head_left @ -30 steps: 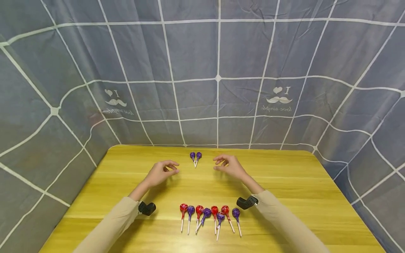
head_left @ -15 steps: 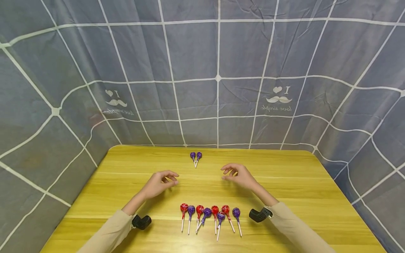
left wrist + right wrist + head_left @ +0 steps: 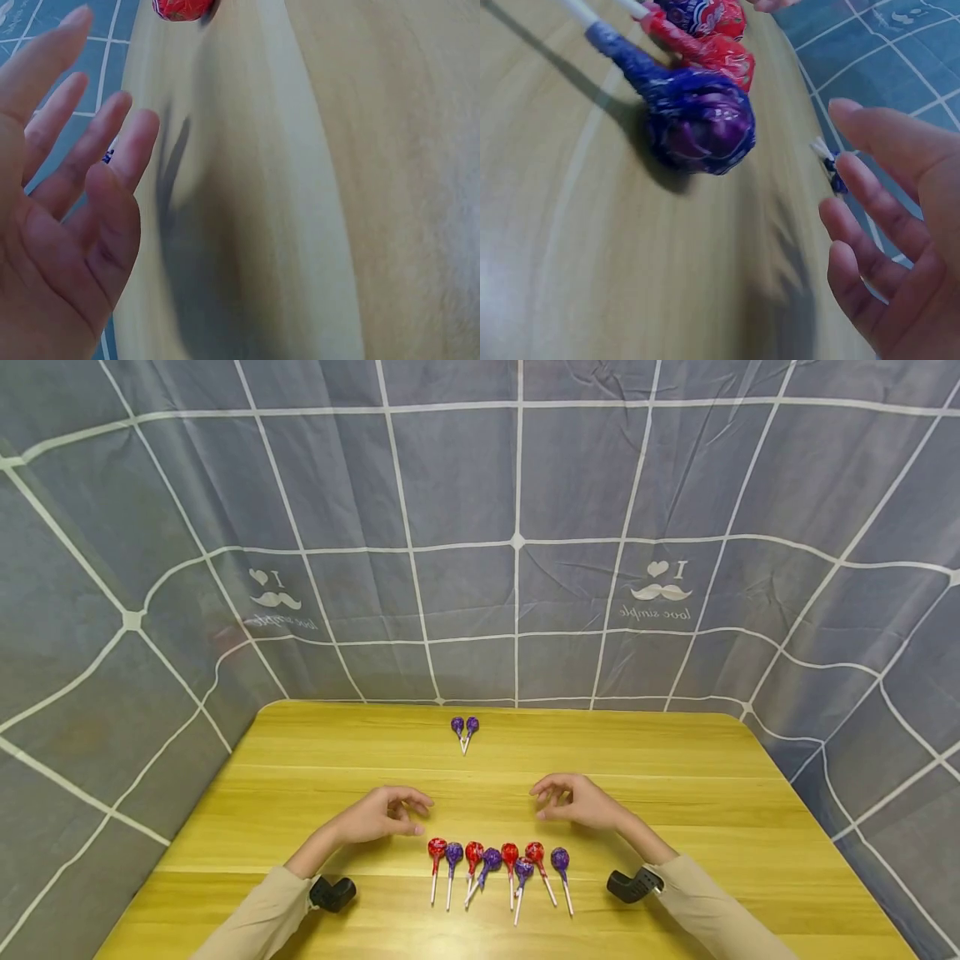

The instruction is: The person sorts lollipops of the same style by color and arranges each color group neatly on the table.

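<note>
While looking down at the yellow table [image 3: 315,760], can see a row of eight lollipops [image 3: 491,860] lying on it, four red and four purple, with sticks on the near side. Have the left hand [image 3: 381,814] hovering just off the row's left end with loosely curved fingers and empty grip. Have the right hand [image 3: 581,803] hovering near the row's right end, relaxed and empty too. Can spot a purple lollipop pair [image 3: 457,725] well beyond the row, plus a grey gridded curtain [image 3: 480,593] farther past it.
</note>
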The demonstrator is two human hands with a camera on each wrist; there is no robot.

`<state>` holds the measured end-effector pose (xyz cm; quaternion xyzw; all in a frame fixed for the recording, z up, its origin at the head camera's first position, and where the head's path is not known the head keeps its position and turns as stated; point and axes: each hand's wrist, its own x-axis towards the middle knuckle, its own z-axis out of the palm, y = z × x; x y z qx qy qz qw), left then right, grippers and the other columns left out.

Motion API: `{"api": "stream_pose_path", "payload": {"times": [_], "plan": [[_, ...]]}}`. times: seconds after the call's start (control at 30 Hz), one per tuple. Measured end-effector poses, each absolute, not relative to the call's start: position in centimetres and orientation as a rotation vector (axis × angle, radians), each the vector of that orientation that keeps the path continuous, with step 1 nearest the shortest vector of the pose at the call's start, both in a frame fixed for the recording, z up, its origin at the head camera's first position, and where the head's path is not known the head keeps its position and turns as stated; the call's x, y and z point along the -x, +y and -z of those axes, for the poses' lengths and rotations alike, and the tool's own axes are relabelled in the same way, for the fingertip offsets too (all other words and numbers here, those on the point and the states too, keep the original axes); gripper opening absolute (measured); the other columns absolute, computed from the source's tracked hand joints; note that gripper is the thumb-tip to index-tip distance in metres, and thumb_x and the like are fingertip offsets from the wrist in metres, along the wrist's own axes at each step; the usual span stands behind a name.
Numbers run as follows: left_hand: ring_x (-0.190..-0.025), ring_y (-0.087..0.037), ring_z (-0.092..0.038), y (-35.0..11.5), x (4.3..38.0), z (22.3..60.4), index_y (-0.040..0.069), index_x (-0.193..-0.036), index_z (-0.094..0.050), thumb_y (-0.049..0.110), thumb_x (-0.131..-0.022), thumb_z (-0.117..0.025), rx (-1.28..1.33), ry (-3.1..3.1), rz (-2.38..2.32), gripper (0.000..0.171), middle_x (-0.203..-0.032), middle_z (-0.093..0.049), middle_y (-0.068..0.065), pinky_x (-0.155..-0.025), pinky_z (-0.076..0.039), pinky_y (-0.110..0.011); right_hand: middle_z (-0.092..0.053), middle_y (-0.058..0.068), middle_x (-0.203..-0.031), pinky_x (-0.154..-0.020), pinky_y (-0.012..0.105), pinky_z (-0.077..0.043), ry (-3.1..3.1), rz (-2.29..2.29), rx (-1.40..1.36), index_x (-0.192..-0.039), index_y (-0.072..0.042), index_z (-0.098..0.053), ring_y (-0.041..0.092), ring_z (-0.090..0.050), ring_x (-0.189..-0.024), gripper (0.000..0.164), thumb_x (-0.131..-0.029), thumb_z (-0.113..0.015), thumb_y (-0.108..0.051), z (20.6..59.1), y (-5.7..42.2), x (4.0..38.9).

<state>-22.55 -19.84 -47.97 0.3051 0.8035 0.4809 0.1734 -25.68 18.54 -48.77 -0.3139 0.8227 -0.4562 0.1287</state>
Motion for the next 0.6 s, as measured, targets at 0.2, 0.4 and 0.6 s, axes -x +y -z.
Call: {"api": "stream_pose_path", "payload": {"times": [0.2,0.4,0.6], "plan": [[-0.07,-0.005,-0.057,-19.6,22.4,48.2,-0.007,-0.125,-0.056,0.013,-0.085,-0.072,-0.836,2.175,-1.374,0.047,-0.115,-0.063,-0.026,-0.065,-0.049,-0.019,-0.068,0.02,-0.101,-0.064,0.02,-0.048,2.315,1.287,0.974,-0.113,0.001,-0.064,0.006,-0.058,-0.076,0.034,-0.083,-0.073,-0.012,49.1,18.6,25.2],[-0.068,-0.004,-0.057,-19.2,22.1,48.3,-0.004,-0.122,-0.059,0.011,-0.082,-0.074,-0.834,2.162,-1.356,0.045,-0.111,-0.065,-0.023,-0.063,-0.049,-0.019,-0.068,0.018,-0.102,-0.062,0.018,-0.047,2.217,1.26,1.062,-0.113,-0.001,-0.064,0.003,-0.057,-0.076,0.035,-0.083,-0.074,-0.017,49.0,18.7,24.9],[-0.071,-0.006,-0.061,-18.8,21.8,48.4,-0.001,-0.12,-0.062,0.011,-0.081,-0.076,-0.819,2.167,-1.328,0.043,-0.111,-0.066,-0.019,-0.067,-0.052,-0.021,-0.067,0.018,-0.102,-0.06,0.017,-0.047,2.137,1.244,1.084,-0.112,0.0,-0.063,0.002,-0.058,-0.075,0.037,-0.082,-0.075,-0.018,49.0,18.8,24.7]]}}
